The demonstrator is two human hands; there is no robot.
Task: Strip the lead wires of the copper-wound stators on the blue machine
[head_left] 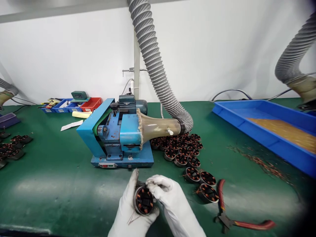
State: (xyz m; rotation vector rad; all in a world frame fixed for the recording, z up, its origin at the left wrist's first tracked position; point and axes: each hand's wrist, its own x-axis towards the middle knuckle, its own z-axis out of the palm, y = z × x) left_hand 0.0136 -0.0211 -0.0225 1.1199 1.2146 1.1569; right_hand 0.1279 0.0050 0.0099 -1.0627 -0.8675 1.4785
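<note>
- Mounting: one camera, worn on the person's head, supplies the sole view; it looks from above the near side of the green bench (61, 191).
- Direction: forward and down, across the bench to the white wall (209, 49).
- Range: left hand (132, 210), right hand (174, 200) and wound ring (144, 200) close up, low and about central; blue machine (130, 131) farther off; wall behind.
- Coverage: wide, from the purple bin (8, 120) at left to the blue tray (259, 141) at right.
- Framing: both forearms enter from the bottom edge.
</note>
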